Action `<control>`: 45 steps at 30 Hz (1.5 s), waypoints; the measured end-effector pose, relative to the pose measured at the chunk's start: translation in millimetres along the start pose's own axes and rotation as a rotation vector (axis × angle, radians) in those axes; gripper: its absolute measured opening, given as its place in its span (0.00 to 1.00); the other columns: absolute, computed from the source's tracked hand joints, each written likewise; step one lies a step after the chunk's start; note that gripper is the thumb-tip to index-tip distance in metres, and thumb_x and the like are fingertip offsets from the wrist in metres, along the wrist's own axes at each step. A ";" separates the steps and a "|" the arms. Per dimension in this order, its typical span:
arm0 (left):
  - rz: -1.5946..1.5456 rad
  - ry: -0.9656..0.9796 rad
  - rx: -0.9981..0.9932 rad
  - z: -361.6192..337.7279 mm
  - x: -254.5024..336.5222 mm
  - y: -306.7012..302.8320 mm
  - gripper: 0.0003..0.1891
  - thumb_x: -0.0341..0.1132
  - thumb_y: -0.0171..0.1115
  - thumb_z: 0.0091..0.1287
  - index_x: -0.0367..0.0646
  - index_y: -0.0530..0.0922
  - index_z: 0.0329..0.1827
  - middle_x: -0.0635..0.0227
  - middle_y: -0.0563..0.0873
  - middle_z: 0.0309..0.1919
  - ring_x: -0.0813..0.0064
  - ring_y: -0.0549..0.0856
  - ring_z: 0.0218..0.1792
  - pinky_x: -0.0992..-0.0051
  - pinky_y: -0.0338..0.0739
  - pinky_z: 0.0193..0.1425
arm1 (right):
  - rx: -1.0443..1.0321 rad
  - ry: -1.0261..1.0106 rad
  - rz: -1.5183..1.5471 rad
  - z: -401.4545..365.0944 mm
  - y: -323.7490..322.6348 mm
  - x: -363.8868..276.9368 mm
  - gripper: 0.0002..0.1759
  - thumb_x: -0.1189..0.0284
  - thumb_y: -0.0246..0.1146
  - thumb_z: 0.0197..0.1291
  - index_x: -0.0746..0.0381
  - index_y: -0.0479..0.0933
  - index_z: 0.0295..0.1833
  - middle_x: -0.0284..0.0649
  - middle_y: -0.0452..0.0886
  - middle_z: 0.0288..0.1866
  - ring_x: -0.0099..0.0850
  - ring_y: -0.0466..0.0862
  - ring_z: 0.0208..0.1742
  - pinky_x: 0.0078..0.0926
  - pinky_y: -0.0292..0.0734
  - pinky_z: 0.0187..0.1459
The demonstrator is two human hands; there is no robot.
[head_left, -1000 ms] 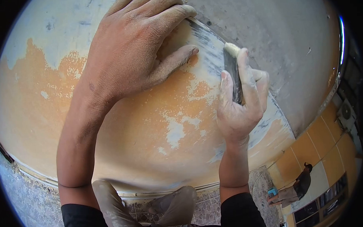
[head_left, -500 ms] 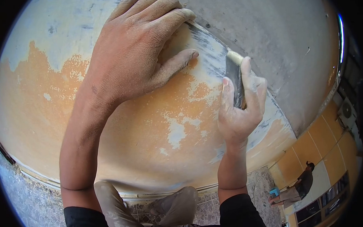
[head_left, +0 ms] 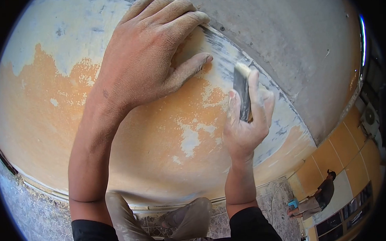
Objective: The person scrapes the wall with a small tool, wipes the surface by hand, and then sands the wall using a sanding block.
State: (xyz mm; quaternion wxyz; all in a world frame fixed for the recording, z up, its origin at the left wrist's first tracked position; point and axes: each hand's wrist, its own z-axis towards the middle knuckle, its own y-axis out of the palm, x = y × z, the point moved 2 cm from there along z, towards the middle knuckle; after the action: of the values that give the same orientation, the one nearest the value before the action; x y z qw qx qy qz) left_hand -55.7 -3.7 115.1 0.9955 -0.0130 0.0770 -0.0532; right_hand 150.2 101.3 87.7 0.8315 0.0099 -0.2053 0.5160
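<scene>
My left hand lies spread on a large curved panel, its fingers over the upper edge and the thumb pointing right. Between the thumb and fingers of my right hand is a sanding block, dark grey on its side with a pale end. The block rests on a whitish, grey-streaked strip near the panel's edge. Worn orange and pale patches cover the rest of the panel. Whitish dust coats both hands.
Beyond the panel's edge stretches a grey surface. My knees are just below the panel, over patterned floor tiles. At the lower right a person is near a blue object, beside an orange wall.
My right hand has drawn the sanding block a little left and down across the panel. The left hand stays in place, apart from a slight shift of the view.
</scene>
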 end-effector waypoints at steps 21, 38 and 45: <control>-0.036 0.044 0.007 -0.3 -5.0 -1.6 0.28 0.52 0.70 0.69 0.34 0.82 0.57 0.54 0.85 0.52 0.56 0.82 0.60 0.55 0.72 0.72 | 0.062 0.116 0.054 -46.8 1.6 -11.1 0.31 0.83 0.73 0.64 0.68 0.77 0.73 0.42 0.79 0.47 0.31 0.79 0.45 0.28 0.81 0.44; 0.013 0.013 0.038 -1.3 -2.5 3.5 0.26 0.44 0.76 0.61 0.46 0.84 0.61 0.63 0.86 0.58 0.56 0.83 0.61 0.57 0.73 0.73 | 0.086 0.082 0.080 13.9 10.1 -12.1 0.31 0.84 0.72 0.64 0.69 0.76 0.74 0.43 0.82 0.48 0.31 0.81 0.47 0.26 0.81 0.48; 0.017 0.040 0.036 -1.3 -3.9 2.7 0.26 0.45 0.77 0.61 0.46 0.85 0.62 0.62 0.87 0.58 0.56 0.83 0.61 0.57 0.72 0.74 | 0.054 0.083 0.039 -63.9 4.8 -10.6 0.32 0.84 0.72 0.64 0.72 0.75 0.74 0.43 0.83 0.47 0.34 0.80 0.46 0.28 0.81 0.46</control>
State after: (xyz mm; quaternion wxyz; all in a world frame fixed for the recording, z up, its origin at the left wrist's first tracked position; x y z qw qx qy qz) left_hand -59.4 -0.7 114.3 0.9943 0.0066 0.0962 -0.0465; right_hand 163.2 109.1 24.5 0.8286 0.0070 -0.1567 0.5374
